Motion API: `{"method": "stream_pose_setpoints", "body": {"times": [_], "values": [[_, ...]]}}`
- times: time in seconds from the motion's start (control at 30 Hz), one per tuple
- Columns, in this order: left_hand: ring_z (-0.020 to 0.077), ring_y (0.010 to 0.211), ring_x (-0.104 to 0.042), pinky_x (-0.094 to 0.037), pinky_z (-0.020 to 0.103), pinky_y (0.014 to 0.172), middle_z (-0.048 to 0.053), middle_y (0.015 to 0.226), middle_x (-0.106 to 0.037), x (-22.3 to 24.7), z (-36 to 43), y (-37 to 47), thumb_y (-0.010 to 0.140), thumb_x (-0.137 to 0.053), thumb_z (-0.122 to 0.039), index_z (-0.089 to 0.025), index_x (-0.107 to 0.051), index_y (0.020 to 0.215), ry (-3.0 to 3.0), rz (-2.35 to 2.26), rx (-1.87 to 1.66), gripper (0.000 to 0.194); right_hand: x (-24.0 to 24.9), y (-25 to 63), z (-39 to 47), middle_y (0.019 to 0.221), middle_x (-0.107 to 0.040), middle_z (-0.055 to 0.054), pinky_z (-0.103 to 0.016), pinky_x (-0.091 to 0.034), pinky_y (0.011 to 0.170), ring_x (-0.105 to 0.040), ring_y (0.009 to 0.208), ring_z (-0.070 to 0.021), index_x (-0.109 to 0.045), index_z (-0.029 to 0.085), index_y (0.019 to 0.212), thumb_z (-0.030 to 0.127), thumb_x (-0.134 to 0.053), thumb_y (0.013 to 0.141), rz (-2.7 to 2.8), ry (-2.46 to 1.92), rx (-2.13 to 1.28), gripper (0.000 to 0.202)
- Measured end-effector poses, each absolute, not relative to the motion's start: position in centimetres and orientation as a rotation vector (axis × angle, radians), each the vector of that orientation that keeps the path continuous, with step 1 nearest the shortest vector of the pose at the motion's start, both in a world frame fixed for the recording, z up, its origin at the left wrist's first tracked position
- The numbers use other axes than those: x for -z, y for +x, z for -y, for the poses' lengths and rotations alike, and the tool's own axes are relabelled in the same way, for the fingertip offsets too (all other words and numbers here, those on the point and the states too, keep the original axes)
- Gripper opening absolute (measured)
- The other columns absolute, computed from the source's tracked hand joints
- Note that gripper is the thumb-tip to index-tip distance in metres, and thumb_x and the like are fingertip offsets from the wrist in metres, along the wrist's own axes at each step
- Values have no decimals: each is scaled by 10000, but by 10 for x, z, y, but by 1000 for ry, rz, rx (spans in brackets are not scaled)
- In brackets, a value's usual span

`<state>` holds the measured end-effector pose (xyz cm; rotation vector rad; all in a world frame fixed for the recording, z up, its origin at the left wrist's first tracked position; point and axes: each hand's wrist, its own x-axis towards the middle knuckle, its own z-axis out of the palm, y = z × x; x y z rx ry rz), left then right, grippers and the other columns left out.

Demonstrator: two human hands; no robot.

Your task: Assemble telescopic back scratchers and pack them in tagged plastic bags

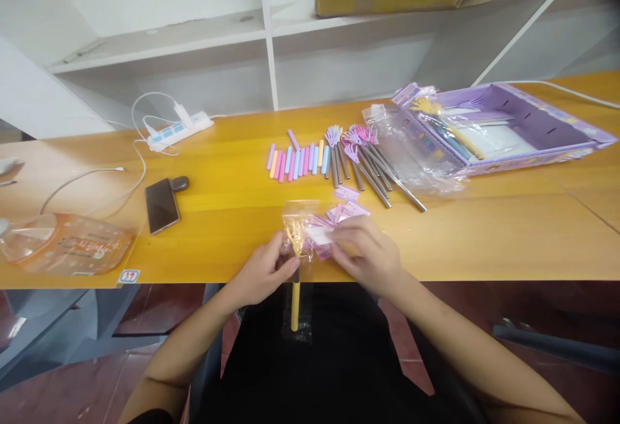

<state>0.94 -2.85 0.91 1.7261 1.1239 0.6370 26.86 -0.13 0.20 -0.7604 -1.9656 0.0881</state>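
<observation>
The left hand (261, 272) grips the clear bag (303, 207) and the yellow hand-shaped scratcher (295, 307) in it, thumb across the neck, the handle hanging past the table edge below the fingers. The right hand (371, 256) pinches a white card (320, 235) between thumb and fingers, just beside the bag's top. A light, steady hold at the neck suits this thin plastic; keeping the card flat and square to the bag should avoid creases or snags on the prongs. Purple cards (352, 209) lie just beyond the right fingertips on the wooden table (232, 185). Farther out are coloured sleeves (281, 167), metal-rod scratchers (378, 178) and, to the right, a purple tray (540, 114). A phone (162, 207) and bottle (97, 246) lie left of the left hand; white shelves (194, 33) stand behind.
</observation>
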Motion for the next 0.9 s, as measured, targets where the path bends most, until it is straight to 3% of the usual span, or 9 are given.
{"method": "stream_pose_setpoints", "body": {"times": [0.13,0.33,0.47,0.57,0.67,0.8,0.9], "values": [[263,1070,-714,-546,372,923,60,1197,-750,-11,27,13,1111,-539,-489,-252,-546,1368,1614,-1121,-728,350,-5,264,-4,1072,-746,-108,-358,-570,751,-711,930,-234,-682,229,1133,105,-672,1011,2144,-705,119,175],[240,846,-743,-563,359,801,37,1005,-774,-16,22,16,1081,-610,-490,-247,-552,1265,1627,-1125,-630,310,-25,264,-39,1336,-704,-187,-496,-596,938,-685,1207,-332,-658,206,1023,188,-623,1054,2167,-800,115,51],[238,748,-756,-565,345,715,26,897,-786,-21,13,17,1061,-634,-477,-239,-556,1303,1649,-1100,-569,349,-35,262,-69,1377,-708,-157,-469,-591,1047,-678,1294,-287,-612,219,971,191,-595,1066,2239,-696,-74,101],[206,654,-730,-548,309,625,12,827,-772,-20,0,14,1053,-645,-495,-242,-568,1345,1640,-1039,-467,394,-37,257,-89,1153,-766,-95,-393,-597,921,-734,1079,-234,-604,227,961,172,-623,1015,2268,-704,-206,79],[184,625,-721,-523,272,546,10,803,-748,-14,-24,8,1041,-657,-549,-234,-604,1338,1555,-952,-428,437,-37,252,-103,885,-730,-10,-317,-520,729,-687,789,-174,-589,237,939,194,-666,976,2283,-797,-311,95],[168,630,-729,-559,277,563,42,924,-773,-11,-67,3,962,-760,-595,-207,-650,1252,1496,-972,-586,497,-33,249,-113,841,-722,12,-279,-476,716,-678,767,-145,-545,232,874,210,-680,949,2222,-769,-450,156],[153,633,-719,-545,261,583,26,876,-760,-16,-97,4,903,-824,-602,-194,-664,1137,1530,-1002,-696,497,-27,250,-116,848,-726,4,-278,-489,731,-671,766,-143,-554,226,877,242,-672,958,2118,-753,-502,143]]}}
